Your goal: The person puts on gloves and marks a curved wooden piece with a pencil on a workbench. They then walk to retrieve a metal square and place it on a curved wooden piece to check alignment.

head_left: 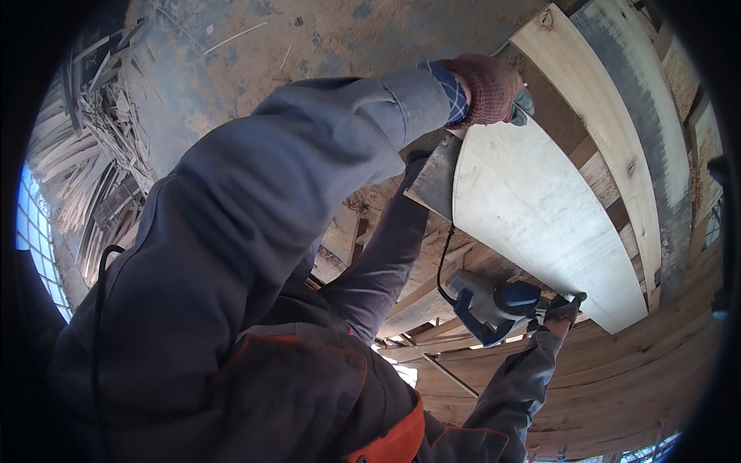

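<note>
Pale board (540, 204): long axis diagonal, upper left to lower right in view. Left grip (494, 91) clenched on upper end, right grip (563, 312) on edge near lower end.

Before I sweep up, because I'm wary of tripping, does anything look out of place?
Yes: a long, thin, pale wooden strip lies on the dusty grey-brown floor toward the upper left. It looks stray, apart from the tangled heap of pale wood offcuts at far left.
</note>
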{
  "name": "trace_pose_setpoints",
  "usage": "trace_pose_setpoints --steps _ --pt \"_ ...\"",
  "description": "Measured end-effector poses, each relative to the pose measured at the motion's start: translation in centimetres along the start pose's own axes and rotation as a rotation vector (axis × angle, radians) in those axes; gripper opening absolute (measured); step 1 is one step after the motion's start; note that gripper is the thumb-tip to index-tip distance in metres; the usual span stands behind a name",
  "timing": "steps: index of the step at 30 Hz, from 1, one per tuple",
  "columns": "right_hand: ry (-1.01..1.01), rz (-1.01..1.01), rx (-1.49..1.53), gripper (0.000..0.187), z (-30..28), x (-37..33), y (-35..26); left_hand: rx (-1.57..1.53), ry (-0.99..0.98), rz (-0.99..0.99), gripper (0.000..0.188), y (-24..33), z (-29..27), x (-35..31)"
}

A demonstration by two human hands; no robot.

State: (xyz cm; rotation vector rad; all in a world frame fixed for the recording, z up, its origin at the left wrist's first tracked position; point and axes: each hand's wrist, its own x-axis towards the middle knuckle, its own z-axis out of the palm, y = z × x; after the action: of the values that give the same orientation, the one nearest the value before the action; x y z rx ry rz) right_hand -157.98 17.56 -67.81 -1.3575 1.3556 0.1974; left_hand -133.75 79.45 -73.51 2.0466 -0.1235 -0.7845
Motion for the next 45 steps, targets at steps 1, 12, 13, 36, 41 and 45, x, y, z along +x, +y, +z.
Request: trace_pose_setpoints --steps 1,12,13,36,41,45 --pt "0.062 -0.019 -0.009 0.051 0.7 -0.6 -0.2 0.077 0.002 -0.035 0.039 0.7 -0.3 -0.3" --pt "-0.161 -0.002 -0.011 0.058 -1.3 0.9 -0.7 0.113 0.043 -0.042 0.026 3.1 -1.7 -1.4" --pt "-0.242 0.009 0.009 0.056 -1.9 1.6 -0.6 0.171 0.067 -0.011 0.027 3.0 -1.6 -1.4" --pt "0.846 -0.49 -0.477 0.065 -1.1 3.0 -7.9 0.931 0.305 0.288 0.07 12.6 3.8 -4.2" --pt "0.783 -0.64 -0.626 0.069 -1.8 6.9 -11.8 0.902 -0.011 0.72 0.073 24.5 16.9 4.5" --pt "0.745 -0.621 -0.648 0.07 -2.3 9.6 -14.1 0.819 0.051 0.856 0.083 31.2 23.9 13.8"
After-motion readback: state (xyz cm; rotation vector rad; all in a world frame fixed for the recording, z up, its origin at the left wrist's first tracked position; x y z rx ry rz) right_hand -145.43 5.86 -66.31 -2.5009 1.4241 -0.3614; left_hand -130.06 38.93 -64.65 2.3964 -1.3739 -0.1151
